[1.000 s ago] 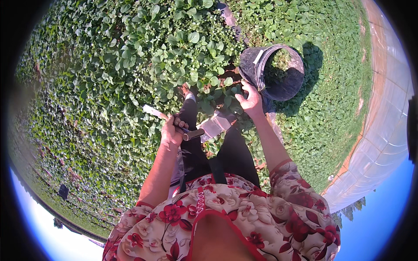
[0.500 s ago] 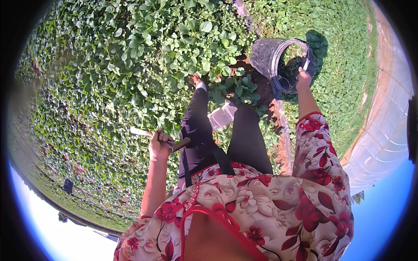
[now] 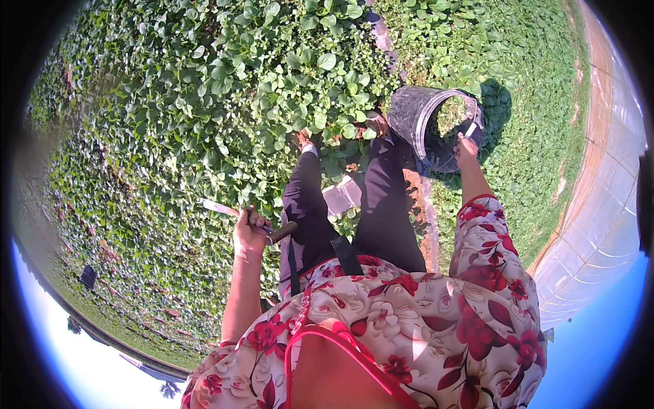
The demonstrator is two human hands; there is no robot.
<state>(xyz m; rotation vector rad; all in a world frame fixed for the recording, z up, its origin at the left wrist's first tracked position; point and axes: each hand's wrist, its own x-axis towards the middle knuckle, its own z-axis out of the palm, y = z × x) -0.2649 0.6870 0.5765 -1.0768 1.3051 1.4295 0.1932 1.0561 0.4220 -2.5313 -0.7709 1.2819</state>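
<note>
Bucket (image 3: 405, 112) at right hand (image 3: 466, 151), tool (image 3: 282, 233) in left hand (image 3: 248, 230)

Left hand: positioned left of the left leg (image 3: 304, 204). The fingers are wrapped around the middle of the tool. The flat, pale blade (image 3: 219, 206) projects to the left, over the plants (image 3: 170, 143). The brown, rounded end projects to the right, in front of the left leg.

Right hand: positioned at the near side of the bucket's mouth. The fingers are closed on the bucket, just below a short white piece (image 3: 471, 129); at this size it cannot be made out whether they grip the rim or a handle.

Bucket: dark, round, located just right of the right foot (image 3: 377, 124). It is tilted, not upright, with its mouth turned to the right. Green leaves (image 3: 449, 114) are inside. Its shadow (image 3: 497, 102) falls on the low growth at its right.

Surroundings: broad-leaved plants surround both feet. A pale sheet (image 3: 343, 195) shows between the legs. Reddish soil (image 3: 414, 187) and a light strip (image 3: 431, 221) run to the right of the right leg (image 3: 385, 211). A plastic-covered tunnel (image 3: 589, 252) borders the field at the far right.
</note>
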